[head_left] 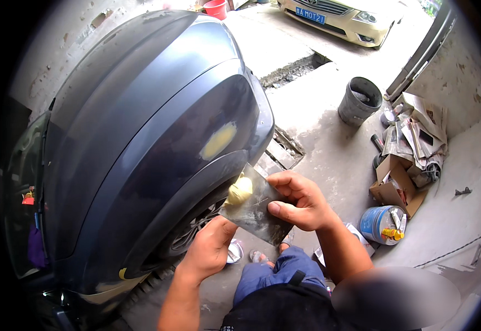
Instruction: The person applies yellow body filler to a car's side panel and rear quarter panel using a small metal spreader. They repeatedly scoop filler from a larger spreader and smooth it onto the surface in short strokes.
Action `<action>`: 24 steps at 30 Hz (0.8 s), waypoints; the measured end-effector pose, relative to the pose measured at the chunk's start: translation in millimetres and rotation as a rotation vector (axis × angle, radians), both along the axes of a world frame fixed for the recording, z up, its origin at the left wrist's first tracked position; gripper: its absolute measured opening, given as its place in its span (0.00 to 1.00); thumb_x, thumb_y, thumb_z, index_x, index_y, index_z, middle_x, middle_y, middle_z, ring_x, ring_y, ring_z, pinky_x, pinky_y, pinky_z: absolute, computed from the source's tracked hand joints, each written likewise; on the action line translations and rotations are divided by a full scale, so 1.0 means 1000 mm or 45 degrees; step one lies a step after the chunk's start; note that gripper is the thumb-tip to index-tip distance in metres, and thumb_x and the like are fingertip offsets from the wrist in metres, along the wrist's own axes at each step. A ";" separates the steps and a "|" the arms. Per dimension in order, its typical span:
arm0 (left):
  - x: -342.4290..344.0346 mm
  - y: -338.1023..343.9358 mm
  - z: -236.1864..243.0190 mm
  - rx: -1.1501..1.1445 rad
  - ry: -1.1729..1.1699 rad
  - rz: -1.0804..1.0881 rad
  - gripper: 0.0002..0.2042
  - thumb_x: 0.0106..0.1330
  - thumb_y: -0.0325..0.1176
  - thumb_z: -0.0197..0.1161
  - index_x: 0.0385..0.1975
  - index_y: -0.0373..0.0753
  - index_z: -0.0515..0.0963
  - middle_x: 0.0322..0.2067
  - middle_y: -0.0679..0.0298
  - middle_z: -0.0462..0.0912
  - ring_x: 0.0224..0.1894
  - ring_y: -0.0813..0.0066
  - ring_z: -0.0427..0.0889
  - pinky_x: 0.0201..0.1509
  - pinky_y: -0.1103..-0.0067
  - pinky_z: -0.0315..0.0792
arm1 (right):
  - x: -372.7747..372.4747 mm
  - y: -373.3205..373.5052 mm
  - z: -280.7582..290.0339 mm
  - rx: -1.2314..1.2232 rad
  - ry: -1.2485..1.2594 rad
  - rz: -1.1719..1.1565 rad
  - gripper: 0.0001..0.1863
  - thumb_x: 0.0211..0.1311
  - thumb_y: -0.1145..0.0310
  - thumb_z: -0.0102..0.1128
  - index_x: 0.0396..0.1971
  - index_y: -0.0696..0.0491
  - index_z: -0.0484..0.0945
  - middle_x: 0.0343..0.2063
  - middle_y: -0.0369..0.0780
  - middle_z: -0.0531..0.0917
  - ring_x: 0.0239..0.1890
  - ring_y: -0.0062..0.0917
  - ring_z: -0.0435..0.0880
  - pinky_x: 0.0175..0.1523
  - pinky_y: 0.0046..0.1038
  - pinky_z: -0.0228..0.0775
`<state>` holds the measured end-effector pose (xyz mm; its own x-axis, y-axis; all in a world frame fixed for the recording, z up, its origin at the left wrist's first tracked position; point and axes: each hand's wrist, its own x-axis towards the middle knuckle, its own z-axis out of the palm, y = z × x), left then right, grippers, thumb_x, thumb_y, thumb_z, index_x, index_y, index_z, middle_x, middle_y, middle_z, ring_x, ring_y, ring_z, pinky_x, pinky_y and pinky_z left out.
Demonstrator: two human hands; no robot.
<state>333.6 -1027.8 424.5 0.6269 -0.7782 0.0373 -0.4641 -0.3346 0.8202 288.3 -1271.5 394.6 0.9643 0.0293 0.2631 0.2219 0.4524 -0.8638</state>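
My right hand [301,203] grips a dark, smeared flat plate [265,212], thumb on top and fingers at its far edge. A lump of pale yellow putty [240,190] sits on the plate's left part. At the plate's lower left corner my left hand [210,245] is closed, its fingers curled; what it holds is hidden. Just beyond the plate stands a dark blue-grey car [141,138]. Its fender carries a pale yellow filler patch [218,141] above the wheel arch. A smaller yellow spot [122,273] marks the panel behind the wheel.
On the right are a black bucket [356,107], a cardboard box [397,185], piled papers [417,129] and a blue drum [381,223] with tubes on its lid. An open tin [235,251] stands below my left hand. Farther off are a floor trench [295,69] and a cream car [351,27].
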 end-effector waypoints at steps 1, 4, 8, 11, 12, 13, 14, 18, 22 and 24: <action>0.006 0.002 -0.005 0.132 0.040 0.026 0.16 0.70 0.21 0.55 0.57 0.30 0.73 0.46 0.58 0.81 0.46 0.73 0.79 0.52 0.78 0.72 | 0.003 -0.012 0.010 -0.252 -0.101 -0.072 0.21 0.62 0.81 0.59 0.56 0.61 0.71 0.45 0.41 0.82 0.47 0.20 0.80 0.54 0.25 0.72; 0.016 0.014 -0.022 -0.416 0.933 0.425 0.18 0.70 0.21 0.56 0.59 0.30 0.70 0.49 0.59 0.81 0.50 0.74 0.79 0.56 0.76 0.72 | 0.015 -0.032 0.015 -0.564 -0.446 -0.091 0.26 0.50 0.87 0.57 0.51 0.56 0.80 0.43 0.46 0.84 0.45 0.35 0.85 0.51 0.29 0.75; 0.032 0.015 -0.048 -0.699 1.138 0.242 0.19 0.70 0.23 0.58 0.60 0.29 0.69 0.51 0.58 0.81 0.53 0.75 0.78 0.59 0.78 0.70 | 0.021 -0.025 0.013 -0.705 -0.367 0.202 0.27 0.46 0.87 0.59 0.49 0.53 0.83 0.55 0.48 0.78 0.56 0.43 0.79 0.59 0.38 0.71; 0.030 0.013 -0.061 -0.703 1.159 0.251 0.19 0.70 0.23 0.58 0.59 0.29 0.70 0.52 0.57 0.80 0.54 0.74 0.78 0.60 0.76 0.71 | 0.029 -0.028 -0.005 -0.874 -0.364 0.135 0.30 0.44 0.86 0.59 0.51 0.49 0.84 0.54 0.46 0.78 0.54 0.41 0.79 0.58 0.36 0.72; 0.031 0.012 -0.065 -0.701 1.165 0.249 0.19 0.70 0.22 0.58 0.59 0.29 0.70 0.52 0.57 0.80 0.54 0.74 0.78 0.60 0.76 0.70 | 0.034 -0.032 -0.007 -0.953 -0.317 0.131 0.30 0.43 0.85 0.60 0.51 0.47 0.84 0.54 0.45 0.79 0.52 0.40 0.80 0.56 0.34 0.72; 0.030 0.012 -0.066 -0.726 1.217 0.215 0.19 0.70 0.22 0.57 0.60 0.29 0.69 0.53 0.57 0.80 0.55 0.73 0.78 0.61 0.75 0.70 | 0.037 -0.035 -0.013 -1.052 -0.325 0.097 0.31 0.43 0.85 0.61 0.51 0.47 0.84 0.53 0.44 0.79 0.52 0.41 0.80 0.56 0.34 0.72; 0.028 0.009 -0.068 -0.786 1.196 0.256 0.19 0.70 0.22 0.57 0.60 0.29 0.69 0.53 0.57 0.80 0.55 0.73 0.78 0.61 0.75 0.70 | 0.039 -0.038 -0.022 -1.151 -0.333 0.064 0.31 0.43 0.85 0.61 0.51 0.46 0.83 0.53 0.43 0.79 0.51 0.41 0.80 0.56 0.34 0.72; 0.023 -0.010 -0.063 -0.935 1.117 0.474 0.18 0.72 0.21 0.53 0.61 0.30 0.67 0.53 0.55 0.79 0.55 0.71 0.78 0.61 0.74 0.71 | 0.030 -0.033 -0.051 -1.259 -0.053 -0.444 0.24 0.49 0.72 0.72 0.50 0.49 0.81 0.52 0.44 0.78 0.53 0.40 0.77 0.56 0.37 0.71; 0.022 -0.015 -0.058 -0.912 1.146 0.634 0.18 0.73 0.22 0.50 0.61 0.30 0.64 0.51 0.54 0.80 0.51 0.71 0.81 0.58 0.73 0.75 | 0.028 0.005 -0.037 -1.493 -0.322 -0.728 0.27 0.40 0.68 0.77 0.47 0.46 0.82 0.52 0.41 0.78 0.54 0.43 0.76 0.56 0.40 0.70; 0.025 -0.016 -0.056 -0.915 1.184 0.619 0.17 0.73 0.22 0.50 0.61 0.30 0.64 0.50 0.54 0.80 0.48 0.70 0.82 0.57 0.73 0.77 | 0.033 0.018 -0.038 -1.589 -0.379 -0.786 0.29 0.38 0.66 0.77 0.47 0.42 0.81 0.52 0.38 0.78 0.56 0.40 0.76 0.54 0.38 0.67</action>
